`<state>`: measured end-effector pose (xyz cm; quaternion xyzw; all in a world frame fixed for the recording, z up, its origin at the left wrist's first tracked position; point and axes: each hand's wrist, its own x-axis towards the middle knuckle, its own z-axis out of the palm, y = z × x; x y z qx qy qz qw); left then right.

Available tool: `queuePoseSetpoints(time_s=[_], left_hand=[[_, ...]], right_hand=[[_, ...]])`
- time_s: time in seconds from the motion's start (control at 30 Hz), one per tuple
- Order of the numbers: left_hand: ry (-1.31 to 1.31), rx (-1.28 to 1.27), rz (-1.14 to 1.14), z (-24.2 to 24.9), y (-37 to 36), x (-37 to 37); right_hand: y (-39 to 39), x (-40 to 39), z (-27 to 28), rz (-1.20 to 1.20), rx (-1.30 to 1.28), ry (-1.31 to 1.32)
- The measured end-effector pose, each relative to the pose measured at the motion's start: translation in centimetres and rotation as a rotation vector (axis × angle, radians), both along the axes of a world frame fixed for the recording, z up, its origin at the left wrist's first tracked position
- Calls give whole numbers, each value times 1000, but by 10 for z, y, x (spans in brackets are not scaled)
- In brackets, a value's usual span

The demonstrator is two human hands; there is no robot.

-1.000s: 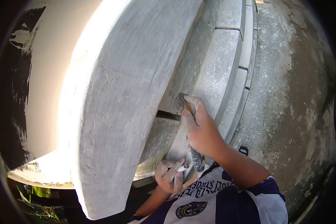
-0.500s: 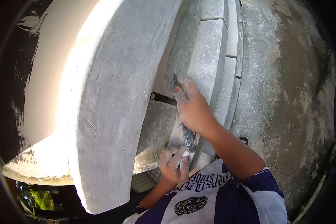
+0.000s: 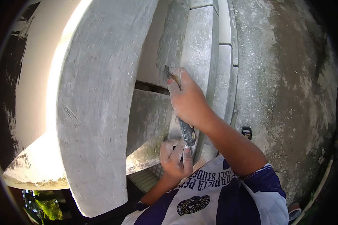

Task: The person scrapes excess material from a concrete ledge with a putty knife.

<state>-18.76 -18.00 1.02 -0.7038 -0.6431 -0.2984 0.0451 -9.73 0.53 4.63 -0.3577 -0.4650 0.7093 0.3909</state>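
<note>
Fingers of the right hand (image 3: 187, 101) are closed tight around a scraper (image 3: 186, 132), and its blade tip (image 3: 168, 71) presses flat on a grey cement block (image 3: 199, 48). The scraper's dark handle sticks out below the fist. Just under it, the left hand (image 3: 174, 157) is curled in a loose fist against the bottom corner of the same block; whether it holds anything is hard to tell. Both hands sit in a narrow gap. On one side a big curved cement wall (image 3: 97, 105) stands very close, so there is little room to move that way. A dark crack (image 3: 150, 87) runs across just beside the blade, between two blocks. On the other side the block ends in a long straight edge, then come thinner stepped blocks (image 3: 225, 71), and past them the rough stained ground (image 3: 285, 93), which is wide open. A small black thing (image 3: 246, 132) lies on the ground near the right arm. Low down is the person's blue and white shirt (image 3: 214, 198), close to the left hand.
</note>
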Motion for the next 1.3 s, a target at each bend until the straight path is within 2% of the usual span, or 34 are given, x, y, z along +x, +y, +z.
queuePoseSetpoints(time_s=[0.07, 0.27, 0.4, 0.53, 0.73, 0.8, 1.0, 1.1, 1.17, 1.3], left_hand=[[17, -9, -14, 4, 3, 0], [28, 13, -3, 2, 2, 0], [45, 16, -22, 2, 5, -2], [41, 1, -5, 3, 2, 1], [40, 13, 0, 1, 5, -1], [41, -24, 17, 5, 0, 2], [32, 1, -1, 2, 4, -1], [38, -40, 14, 6, 3, 2], [33, -64, 14, 10, 4, 3], [37, -18, 2, 5, 3, 0]], right_hand=[[-8, -16, -14, -122, 128, 2], [10, 2, 6, -12, -41, 4], [0, -11, -11, -76, 83, -17], [14, -3, -2, -20, -38, 17], [9, -4, -2, -22, 15, -6], [24, 8, 10, 62, -122, 37], [4, -7, -7, -42, 108, -11], [22, -1, -5, -14, 45, 8], [35, 9, 7, 95, -111, 38], [16, -3, -1, -32, 30, 1]])
